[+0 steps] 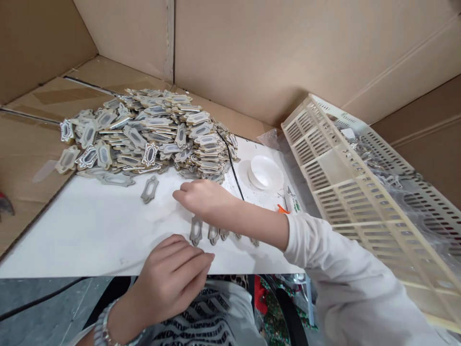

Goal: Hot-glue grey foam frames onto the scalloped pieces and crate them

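Note:
My right hand (205, 198), its fingers curled in, reaches across above the white tabletop; what it may hold is hidden under it. Just below its wrist lies a row of grey ornate metal label frames (196, 230), partly covered by the forearm. My left hand (175, 271) is near the table's front edge, fingers bent and pressed together, with nothing visible between them. One loose label frame (149, 189) lies to the left of my right hand. Behind it rises a big heap of the same frames (151, 129), some with a white-edged pattern showing.
A white bowl (265, 173) stands at the back right, near an orange object (283, 209). A black cord (232, 163) runs down from the heap. On the right, a cream plastic crate (345, 187) holds bagged metal parts. Cardboard walls (252, 53) surround the table.

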### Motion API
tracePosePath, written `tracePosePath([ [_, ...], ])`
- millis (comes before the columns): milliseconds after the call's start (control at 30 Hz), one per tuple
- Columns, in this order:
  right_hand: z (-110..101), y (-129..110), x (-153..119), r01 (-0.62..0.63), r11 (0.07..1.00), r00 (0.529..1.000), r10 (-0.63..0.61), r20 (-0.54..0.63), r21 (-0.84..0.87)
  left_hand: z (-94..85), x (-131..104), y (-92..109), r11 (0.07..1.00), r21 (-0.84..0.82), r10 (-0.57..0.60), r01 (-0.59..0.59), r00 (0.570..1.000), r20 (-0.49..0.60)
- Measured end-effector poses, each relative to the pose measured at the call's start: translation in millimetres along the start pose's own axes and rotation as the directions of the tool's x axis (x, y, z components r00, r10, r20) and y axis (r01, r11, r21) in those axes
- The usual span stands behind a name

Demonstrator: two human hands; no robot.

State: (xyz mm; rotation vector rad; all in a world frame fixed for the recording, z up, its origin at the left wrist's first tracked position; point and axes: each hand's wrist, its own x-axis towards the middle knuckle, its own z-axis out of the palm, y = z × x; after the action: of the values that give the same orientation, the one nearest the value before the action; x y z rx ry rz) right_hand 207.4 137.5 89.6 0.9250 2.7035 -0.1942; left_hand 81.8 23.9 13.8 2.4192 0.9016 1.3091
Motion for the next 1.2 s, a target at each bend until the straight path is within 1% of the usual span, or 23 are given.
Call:
tracePosePath([
  [67,4.2,8.9,4.3,-0.048,0.995,0.998,0.05,-0.029,0.082,-9.0,0.2,-3.4,0.998,0.035,-0.047,0.049,0.998,-0.032],
  [133,10.5,16.5,9.7,-0.051,0.988,0.996,0.061,-0.061,0.148,-18.3,-1.6,-10.2,0.977,0.158,-0.132,0.141,0.989,-0.065],
  [200,16.6,21.7,14.7,-0.011,0.98,0.995,0.03,-0.094,0.201,-25.5,-5.7,-19.1,0.921,0.32,-0.208,0.223,0.975,-0.079],
  [267,20.9,23.9,17.9,0.034,0.967,0.992,-0.002,-0.127,0.252,-29.5,-11.4,-27.5,0.856,0.438,-0.262,0.274,0.961,-0.089],
  [400,22.8,21.7,17.6,0.099,0.946,0.989,-0.058,-0.14,0.307,-31.8,-21.4,-34.6,0.789,0.504,-0.342,0.351,0.933,-0.115],
  [500,22.7,19.2,15.6,0.115,0.937,0.99,-0.081,-0.118,0.328,-34.3,-24.6,-33.4,0.789,0.52,-0.337,0.328,0.938,-0.081],
  [667,25.0,17.6,15.9,0.149,0.938,0.987,-0.124,-0.098,0.313,-40.6,-27.3,-29.9,0.846,0.479,-0.28,0.237,0.96,0.02],
  [767,24.1,15.8,16.4,0.157,0.931,0.988,-0.145,-0.06,0.328,-41.8,-29.4,-29.0,0.857,0.465,-0.276,0.222,0.96,0.052],
  [933,18.7,11.7,15.4,0.16,0.947,0.987,-0.152,-0.049,0.279,-44.2,-32.5,-29.7,0.865,0.452,-0.268,0.217,0.962,0.051],
  [1033,15.5,10.4,13.5,0.166,0.956,0.986,-0.157,-0.055,0.242,-48.2,-28.0,-32.7,0.873,0.437,-0.258,0.215,0.965,0.041],
  [1200,15.2,12.4,9.9,0.197,0.957,0.98,-0.184,-0.081,0.213,-54.0,-12.9,-43.6,0.813,0.532,-0.292,0.236,0.956,0.021],
])
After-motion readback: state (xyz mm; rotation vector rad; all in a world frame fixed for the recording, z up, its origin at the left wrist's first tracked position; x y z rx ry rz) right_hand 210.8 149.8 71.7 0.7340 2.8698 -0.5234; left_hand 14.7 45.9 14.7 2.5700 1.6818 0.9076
